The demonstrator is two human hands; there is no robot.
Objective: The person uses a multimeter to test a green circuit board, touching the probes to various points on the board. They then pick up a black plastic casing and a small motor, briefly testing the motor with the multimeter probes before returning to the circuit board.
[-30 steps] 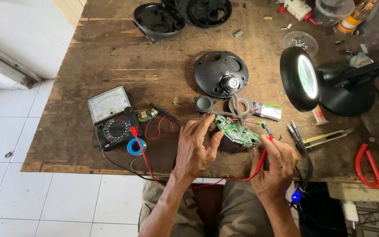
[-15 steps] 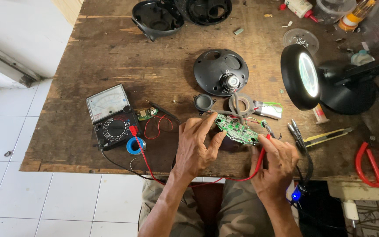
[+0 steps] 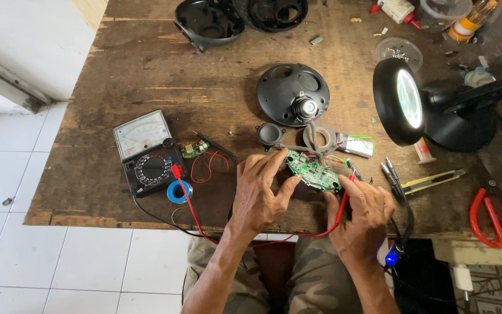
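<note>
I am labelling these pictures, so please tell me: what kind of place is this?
Probably a small electronics repair bench. On the worn wooden table lie an analog multimeter, a green circuit board under the left hand and right hand, and a lit magnifier lamp.

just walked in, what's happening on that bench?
A person is probing a green circuit board on a wooden table. The left hand steadies the board; the right hand holds a red probe at its edge. A meter sits to the left, a lit magnifier lamp to the right.
</note>
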